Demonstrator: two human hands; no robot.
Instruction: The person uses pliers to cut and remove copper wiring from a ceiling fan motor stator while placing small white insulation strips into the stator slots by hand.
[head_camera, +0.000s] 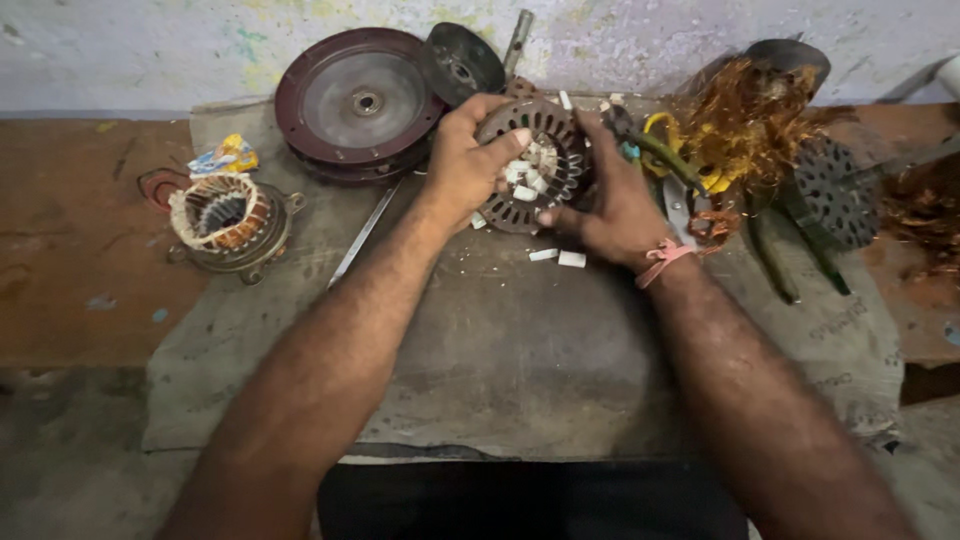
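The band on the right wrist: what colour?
Pink, a thin band tied at the right wrist; head view shows it.

View: single head camera, looking steeply down
Facing: forward toward the wall (150, 50)
Range: close, arm's reach above the surface (520, 350)

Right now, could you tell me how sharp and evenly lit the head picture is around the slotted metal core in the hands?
In the head view, light is soft and dim, without harsh glare; the slotted metal core and left hand read fairly sharp, as does the right hand; the copper wire tangle looks smeared, and the bottom edge sinks into dark shadow.
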